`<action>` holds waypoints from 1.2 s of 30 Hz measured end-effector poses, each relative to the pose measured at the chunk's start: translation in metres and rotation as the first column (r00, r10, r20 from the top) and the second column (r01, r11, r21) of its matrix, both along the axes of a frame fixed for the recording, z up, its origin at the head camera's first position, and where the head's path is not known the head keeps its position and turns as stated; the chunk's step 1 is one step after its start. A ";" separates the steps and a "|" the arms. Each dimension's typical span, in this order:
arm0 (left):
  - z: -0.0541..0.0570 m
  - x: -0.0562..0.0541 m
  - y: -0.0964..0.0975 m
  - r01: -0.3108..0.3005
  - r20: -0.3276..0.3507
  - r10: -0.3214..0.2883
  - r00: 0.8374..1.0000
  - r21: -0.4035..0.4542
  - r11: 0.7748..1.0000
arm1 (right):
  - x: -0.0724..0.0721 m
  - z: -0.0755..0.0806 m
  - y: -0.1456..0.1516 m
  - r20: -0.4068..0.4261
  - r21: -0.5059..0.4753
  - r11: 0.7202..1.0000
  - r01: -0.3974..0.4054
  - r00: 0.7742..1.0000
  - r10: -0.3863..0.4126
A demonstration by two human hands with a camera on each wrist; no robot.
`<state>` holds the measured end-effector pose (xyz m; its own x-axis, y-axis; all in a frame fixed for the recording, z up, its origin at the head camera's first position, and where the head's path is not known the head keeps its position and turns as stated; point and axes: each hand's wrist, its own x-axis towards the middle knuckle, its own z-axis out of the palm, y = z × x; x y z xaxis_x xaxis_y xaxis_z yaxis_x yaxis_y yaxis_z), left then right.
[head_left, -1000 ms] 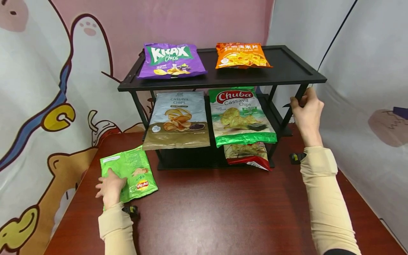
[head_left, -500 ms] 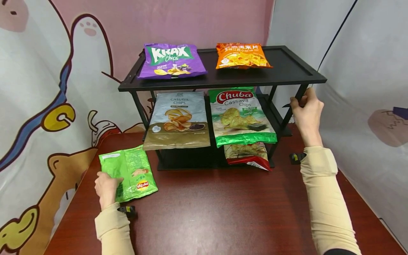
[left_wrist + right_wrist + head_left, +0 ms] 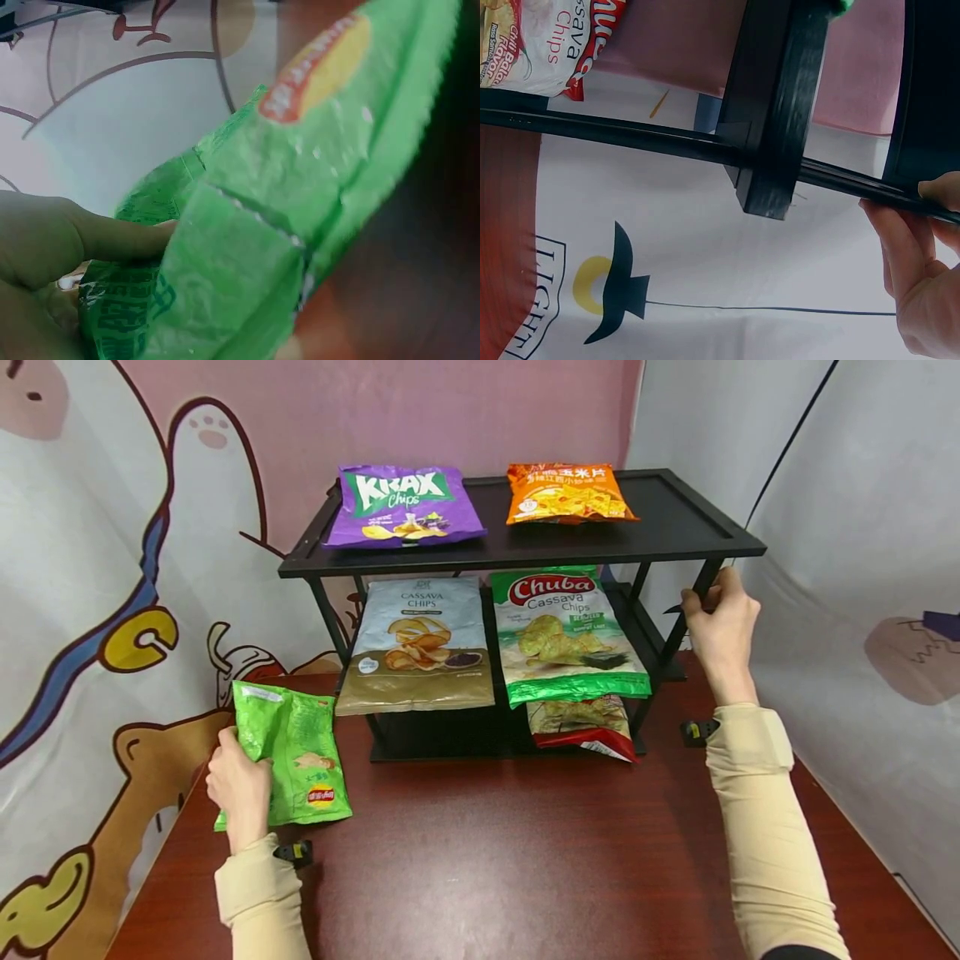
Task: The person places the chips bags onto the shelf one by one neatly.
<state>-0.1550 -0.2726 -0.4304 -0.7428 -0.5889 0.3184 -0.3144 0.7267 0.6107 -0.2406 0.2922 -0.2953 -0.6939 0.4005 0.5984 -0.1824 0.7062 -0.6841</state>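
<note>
My left hand [image 3: 242, 783] grips the left edge of a green chip bag [image 3: 303, 760], its upper end lifted off the table and tilted. In the left wrist view the thumb presses the green bag [image 3: 247, 225], which is creased there; the other fingers are mostly hidden behind it. On the far side, my right hand [image 3: 723, 627] holds the right front post of a black shelf rack [image 3: 525, 558]. In the right wrist view the fingers and thumb of the right hand [image 3: 922, 262] pinch that thin black bar.
A purple chip bag [image 3: 405, 506] and an orange one [image 3: 570, 493] lie on the top shelf. Below lie a blue-and-gold bag [image 3: 420, 643] and a green-and-white Chuba bag [image 3: 570, 635]. A red-edged bag [image 3: 585, 727] sits on the bottom shelf, overhanging the brown table [image 3: 487, 860].
My left hand has gone from lying spread over the green chip bag to gripping its left edge, and the bag has risen and shifted left. The right hand stays on the post.
</note>
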 end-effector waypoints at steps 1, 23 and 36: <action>0.003 0.000 0.001 -0.001 -0.025 0.001 1.000 -0.019 1.000 | 0.000 0.000 0.000 0.002 -0.001 1.000 0.000 1.000 0.000; 0.026 -0.013 0.013 0.008 -0.206 -0.082 0.975 -0.335 0.942 | -0.001 0.000 0.000 -0.007 0.003 1.000 0.004 1.000 -0.004; 0.003 -0.005 0.044 0.090 -0.070 -0.130 0.989 -0.410 0.908 | -0.001 0.000 0.000 0.006 -0.010 1.000 -0.002 1.000 0.002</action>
